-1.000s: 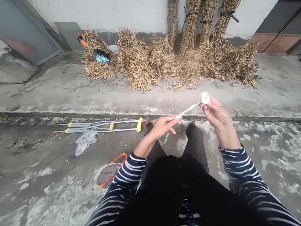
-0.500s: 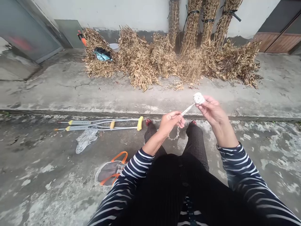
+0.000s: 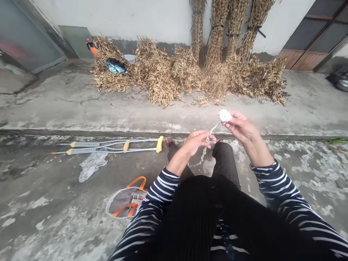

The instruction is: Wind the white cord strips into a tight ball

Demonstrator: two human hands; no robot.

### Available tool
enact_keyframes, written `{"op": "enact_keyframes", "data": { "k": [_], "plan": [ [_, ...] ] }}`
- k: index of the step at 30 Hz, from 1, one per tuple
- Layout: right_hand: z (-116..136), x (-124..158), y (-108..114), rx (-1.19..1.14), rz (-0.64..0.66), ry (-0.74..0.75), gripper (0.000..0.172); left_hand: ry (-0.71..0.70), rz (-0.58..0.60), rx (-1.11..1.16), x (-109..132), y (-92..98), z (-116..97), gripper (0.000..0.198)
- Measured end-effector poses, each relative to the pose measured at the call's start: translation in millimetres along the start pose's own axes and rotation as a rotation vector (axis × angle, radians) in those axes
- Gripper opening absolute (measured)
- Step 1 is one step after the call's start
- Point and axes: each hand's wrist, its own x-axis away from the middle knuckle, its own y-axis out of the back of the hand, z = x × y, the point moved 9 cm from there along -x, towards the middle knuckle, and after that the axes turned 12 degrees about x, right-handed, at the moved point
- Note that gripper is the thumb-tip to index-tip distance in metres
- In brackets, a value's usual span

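Note:
In front of my body, my right hand (image 3: 240, 125) grips a small white roll of cord or strip (image 3: 224, 116) between thumb and fingers. A white strand (image 3: 214, 127) runs from the roll down to my left hand (image 3: 197, 141), which pinches it. Below my left fingers a loose, crinkled end (image 3: 203, 155) of the strand dangles between my legs. Whether it is string, tape or a cloth strip I cannot make out.
Heaps of dried stalks (image 3: 163, 79) lie on the raised concrete ledge (image 3: 122, 116), with tied bundles (image 3: 217, 36) against the wall. Crutches (image 3: 114, 145), a clear plastic bag (image 3: 94, 165) and an orange-handled bag (image 3: 122, 199) lie on the ground at left.
My right hand and the roll have moved slightly left, nearer my left hand. The strand between them looks shorter and less taut, and the loose end hangs straighter. The view has shifted right.

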Motion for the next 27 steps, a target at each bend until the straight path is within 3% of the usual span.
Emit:
{"op": "enact_keyframes", "data": {
  "k": [7,14,17,19,21,24,27],
  "plan": [
    [21.2,1.7,-31.1,0.064,0.126,0.057,0.037,0.097,-0.114,-0.207,-18.8,26.7,4.0,0.019],
    [37.5,-3.3,-22.3,-0.002,0.103,0.1,0.034,0.16,-0.193,-0.163,-25.6,74.3,9.3,0.025],
    [49.3,-2.9,-17.1,-0.027,0.113,0.114,0.033,0.184,-0.144,-0.253,-41.6,92.3,8.0,0.027],
    [50.6,-6.0,-13.7,-0.037,0.115,0.118,0.032,0.261,-0.055,-0.309,-51.9,96.3,20.8,0.026],
    [42.6,-12.4,-10.5,-0.037,0.105,0.089,0.032,0.4,-0.049,-0.44,-55.2,106.6,46.6,0.021],
    [22.8,-22.6,-8.8,-0.047,0.091,0.018,0.033,0.572,-0.212,-0.735,-47.4,136.9,84.3,0.011],
    [13.2,-28.0,-9.2,-0.05,0.094,-0.006,0.033,0.579,-0.315,-0.897,-40.4,158.3,99.2,0.005]
  ]
}}
